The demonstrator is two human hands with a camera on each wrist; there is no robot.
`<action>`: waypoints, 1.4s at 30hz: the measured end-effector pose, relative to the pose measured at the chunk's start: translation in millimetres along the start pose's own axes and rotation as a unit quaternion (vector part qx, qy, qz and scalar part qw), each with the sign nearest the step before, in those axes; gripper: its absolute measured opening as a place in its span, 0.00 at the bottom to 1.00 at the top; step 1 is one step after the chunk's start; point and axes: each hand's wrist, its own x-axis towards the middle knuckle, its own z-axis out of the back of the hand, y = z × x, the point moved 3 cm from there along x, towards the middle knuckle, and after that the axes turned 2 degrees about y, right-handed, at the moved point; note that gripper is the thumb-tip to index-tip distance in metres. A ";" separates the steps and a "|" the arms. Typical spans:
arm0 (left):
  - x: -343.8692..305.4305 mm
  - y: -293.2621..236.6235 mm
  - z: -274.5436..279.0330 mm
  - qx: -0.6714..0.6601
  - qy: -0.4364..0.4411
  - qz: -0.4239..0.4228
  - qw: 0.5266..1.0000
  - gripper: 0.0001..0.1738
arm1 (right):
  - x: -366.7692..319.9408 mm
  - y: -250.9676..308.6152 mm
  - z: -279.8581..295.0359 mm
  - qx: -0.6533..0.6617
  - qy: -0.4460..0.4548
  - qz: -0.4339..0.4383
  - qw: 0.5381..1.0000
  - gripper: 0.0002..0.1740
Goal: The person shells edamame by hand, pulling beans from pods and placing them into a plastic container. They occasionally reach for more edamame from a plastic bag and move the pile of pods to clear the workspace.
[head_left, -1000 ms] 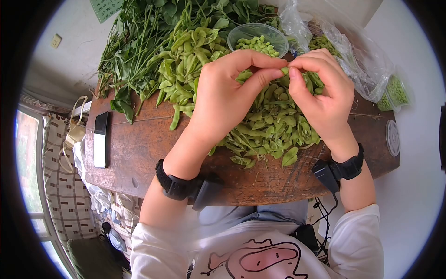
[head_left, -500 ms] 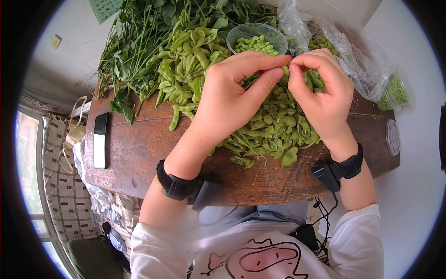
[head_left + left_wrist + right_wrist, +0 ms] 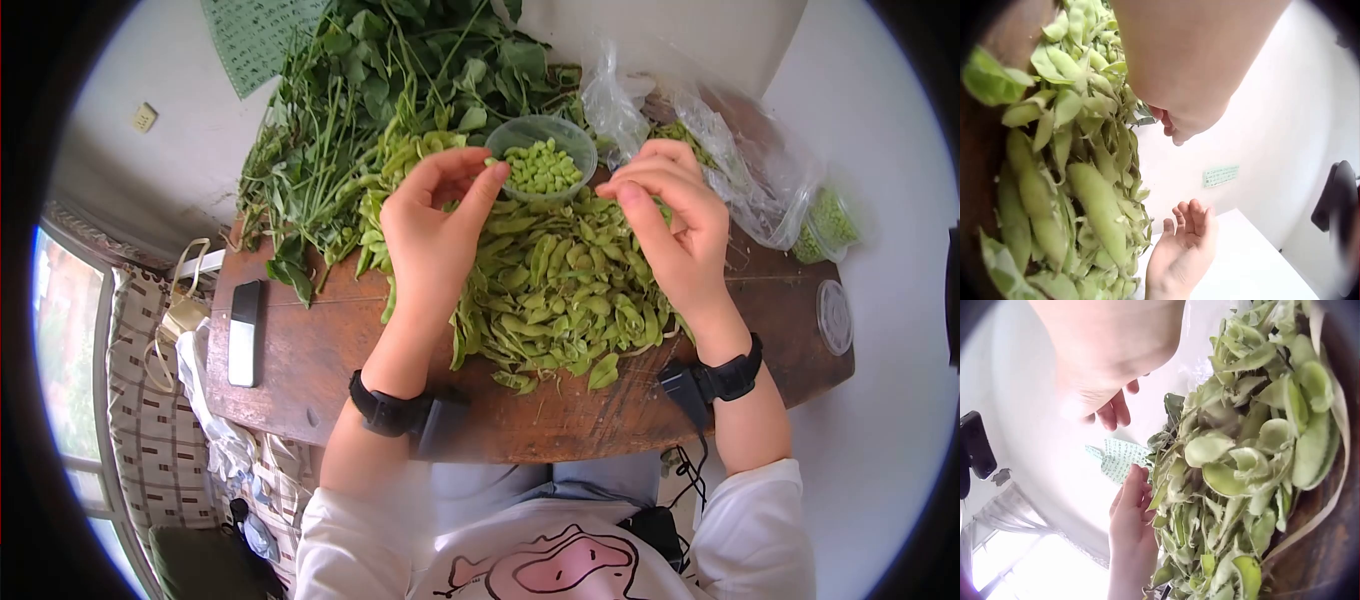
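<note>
My left hand (image 3: pixel 435 225) pinches a small green soybean (image 3: pixel 490 162) between thumb and index finger, beside the left rim of a clear plastic tub (image 3: pixel 515 130). Shelled soybeans (image 3: pixel 541 167) lie in that tub. To its right my right hand (image 3: pixel 685 235) hangs above the pods, fingers loosely bent, with nothing seen between them. In the left wrist view the palm of the right hand (image 3: pixel 1182 259) faces up with bent fingers. Below both hands spreads a heap of soybean pods (image 3: pixel 570 280), many of them split and flat in the right wrist view.
Leafy soybean stalks (image 3: pixel 370 90) pile up at the back left. A clear plastic bag (image 3: pixel 745 170) and another tub of beans (image 3: pixel 830 222) stand at the right, near a round lid (image 3: pixel 835 317). A phone (image 3: pixel 244 333) lies on the wooden table (image 3: pixel 300 400) at left.
The hands were together at the fingertips over a green pod or bean. They have parted, the left moving left with a bean. The head view has tilted up, showing the tub whole.
</note>
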 end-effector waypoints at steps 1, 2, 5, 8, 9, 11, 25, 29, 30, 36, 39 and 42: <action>1.9 -0.8 0.0 0.031 0.021 0.005 0.999 0.13 | 0.0 -1.9 1.4 -0.021 0.035 0.018 0.999 0.12; 4.2 -2.3 -0.5 0.079 0.027 -0.004 0.996 0.12 | -0.4 -4.9 2.3 -0.015 0.029 -0.003 0.999 0.07; 14.3 2.2 -6.8 0.122 0.081 0.008 0.989 0.12 | 9.6 12.4 -5.4 0.024 -0.116 -0.101 0.988 0.07; 24.2 -4.3 -10.8 0.166 0.126 0.009 0.978 0.14 | 1.4 -2.8 -0.7 0.043 -0.080 -0.125 0.988 0.09; 26.8 -6.8 -12.7 0.200 0.152 0.014 0.968 0.15 | -0.8 -7.1 0.5 0.029 -0.019 -0.114 0.993 0.09; 32.4 -9.7 -15.4 0.236 0.177 0.015 0.955 0.14 | -6.6 -12.6 5.6 0.100 -0.001 -0.170 0.980 0.07; 60.5 6.5 -44.4 0.496 0.261 -0.057 0.826 0.08 | 0.8 -8.4 6.6 -0.007 -0.164 -0.177 0.970 0.07; 62.7 11.9 -52.9 0.539 0.287 -0.033 0.791 0.10 | -4.8 -18.7 6.6 0.062 -0.156 -0.232 0.958 0.10; 63.7 11.4 -52.6 0.542 0.285 -0.035 0.790 0.09 | -4.2 -16.6 6.8 0.069 -0.156 -0.236 0.957 0.13; 59.5 -7.0 -47.1 0.447 0.195 -0.046 0.872 0.10 | -5.2 -16.0 3.1 0.043 -0.145 -0.219 0.964 0.13; 49.2 -15.2 -43.1 0.286 0.196 0.000 0.938 0.12 | -5.2 -14.8 3.2 0.041 -0.126 -0.222 0.966 0.12; 25.5 -25.2 -40.3 0.066 0.208 0.088 0.972 0.14 | -5.4 -12.4 -0.9 0.027 -0.113 -0.208 0.971 0.10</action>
